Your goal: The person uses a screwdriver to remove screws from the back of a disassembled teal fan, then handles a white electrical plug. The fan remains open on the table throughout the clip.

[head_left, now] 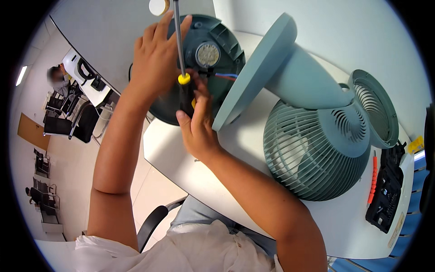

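My right hand (pixel 201 129) is closed around the black-and-yellow handle of a screwdriver (pixel 186 93). Its long metal shaft points to the top of the picture, where the tip is cut off. Beneath lies a dark green round fan base shell (pixel 165 111), its inside facing up, with a round speckled part (pixel 208 55) set in it. My left hand (pixel 156 61) rests over the shell's left side, fingers spread, beside the shaft. Blue and red wires (pixel 225 76) run from the shell toward the tilted base disc (pixel 260 68) of a grey-green fan (pixel 317 149) lying on its side.
A round slatted cover (pixel 376 109) leans behind the fan. On the right are a red flexible shaft (pixel 373 179), a black tool case (pixel 385 190) and a yellow object (pixel 416 145). A white round item (pixel 158 6) sits at the top. Chairs (pixel 84 120) and a person stand far left.
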Demonstrator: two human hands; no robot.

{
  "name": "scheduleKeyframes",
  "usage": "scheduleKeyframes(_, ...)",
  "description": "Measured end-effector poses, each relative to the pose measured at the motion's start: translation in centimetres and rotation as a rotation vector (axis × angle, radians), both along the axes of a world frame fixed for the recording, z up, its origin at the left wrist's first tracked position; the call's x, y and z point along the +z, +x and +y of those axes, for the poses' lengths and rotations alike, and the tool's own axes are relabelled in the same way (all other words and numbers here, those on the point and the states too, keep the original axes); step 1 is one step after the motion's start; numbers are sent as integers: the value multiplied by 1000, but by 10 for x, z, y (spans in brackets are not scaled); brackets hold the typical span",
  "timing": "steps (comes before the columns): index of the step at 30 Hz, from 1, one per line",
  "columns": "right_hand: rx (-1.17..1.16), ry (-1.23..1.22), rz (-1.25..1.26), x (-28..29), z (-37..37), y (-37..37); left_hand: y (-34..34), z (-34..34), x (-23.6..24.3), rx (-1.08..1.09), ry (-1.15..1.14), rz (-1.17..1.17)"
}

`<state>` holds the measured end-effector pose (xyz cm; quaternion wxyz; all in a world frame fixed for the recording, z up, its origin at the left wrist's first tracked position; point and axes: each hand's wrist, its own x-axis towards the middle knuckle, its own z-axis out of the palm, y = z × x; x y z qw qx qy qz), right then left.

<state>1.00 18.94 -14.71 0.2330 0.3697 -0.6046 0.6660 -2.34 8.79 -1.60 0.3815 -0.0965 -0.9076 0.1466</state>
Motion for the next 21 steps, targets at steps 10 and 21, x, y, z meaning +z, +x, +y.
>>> scheduleKeyframes(10, -5, 12, -9, -3, 0, 1, 3, 5, 0, 141, -128, -12)
scheduleKeyframes(21, 126, -151, -232, 59, 22, 53, 0, 9, 8, -65, 136, -55)
